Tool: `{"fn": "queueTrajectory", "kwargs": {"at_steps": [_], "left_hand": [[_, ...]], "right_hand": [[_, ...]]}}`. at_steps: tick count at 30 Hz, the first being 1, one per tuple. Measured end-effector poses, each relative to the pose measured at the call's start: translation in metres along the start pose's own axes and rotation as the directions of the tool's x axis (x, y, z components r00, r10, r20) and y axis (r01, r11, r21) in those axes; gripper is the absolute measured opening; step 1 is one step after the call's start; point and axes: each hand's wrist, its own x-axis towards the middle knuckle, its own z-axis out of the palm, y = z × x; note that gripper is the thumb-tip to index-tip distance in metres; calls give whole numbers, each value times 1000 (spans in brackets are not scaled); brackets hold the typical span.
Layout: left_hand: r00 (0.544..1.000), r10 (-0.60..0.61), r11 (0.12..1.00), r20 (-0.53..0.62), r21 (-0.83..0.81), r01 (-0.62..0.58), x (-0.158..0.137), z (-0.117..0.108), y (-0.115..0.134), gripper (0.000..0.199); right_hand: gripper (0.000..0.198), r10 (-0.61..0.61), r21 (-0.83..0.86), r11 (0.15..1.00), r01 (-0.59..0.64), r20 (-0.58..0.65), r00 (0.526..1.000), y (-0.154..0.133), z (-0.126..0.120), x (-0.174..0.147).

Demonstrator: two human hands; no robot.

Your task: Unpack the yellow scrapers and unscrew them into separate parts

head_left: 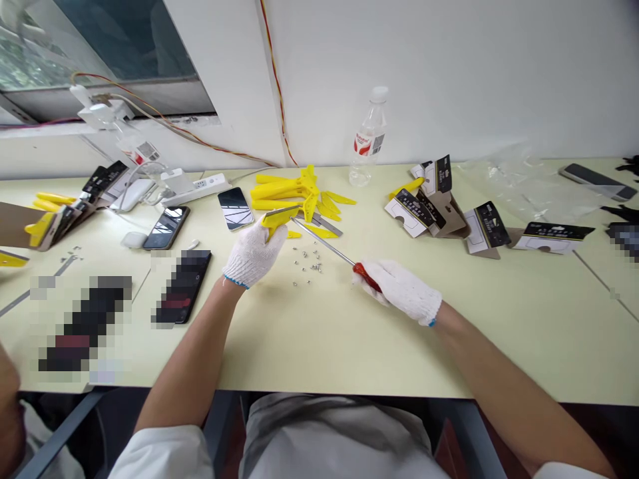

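Observation:
My left hand [254,254], in a white knitted glove, is closed around a yellow plastic tool with a metal blade [280,218]. A screwdriver [370,276] with a red handle and a long shaft is gripped in my gloved right hand [399,287]. Its tip points at the yellow tool; whether it touches a screw there is too small to tell. Several small screws [315,267] lie scattered on the table below my left hand. Just beyond are a pile of yellow handles [277,189], loose yellow pieces [335,201] and flat metal blades [329,225].
A plastic bottle [367,143] stands by the wall. Cardboard packaging [439,206] and a clear plastic bag [529,176] lie to the right. Phones [235,207] and a power strip [200,189] are on the left. Part of another person shows at the lower left edge.

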Motion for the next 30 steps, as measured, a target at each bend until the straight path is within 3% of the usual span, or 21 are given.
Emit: {"fn": "queueTrajectory", "kwargs": {"at_steps": [7, 13, 18, 23, 27, 30], "left_hand": [[1000, 7, 1000, 7, -3, -7, 0, 0, 2, 23], [1000, -7, 1000, 27, -23, 8, -1, -1, 3, 20], [1000, -17, 999, 27, -30, 17, -1, -1, 4, 20], [1000, -9, 1000, 29, -26, 10, -1, -1, 4, 21], [999, -16, 1000, 28, -25, 16, -1, -2, 5, 21], [999, -14, 1000, 35, -18, 15, -1, -2, 5, 20]], "right_hand": [[41, 92, -9, 996, -91, 63, 994, -5, -3, -2], [51, 9, 93, 996, -14, 53, 999, -1, -3, 2], [42, 85, -33, 996, -84, 29, 996, -3, -1, -1], [65, 66, 97, 992, -74, 84, 994, 3, 0, 1], [50, 94, 7, 996, -94, -22, 995, -3, -1, 1], [53, 98, 4, 995, -98, 8, 995, -6, -1, 0]]}}
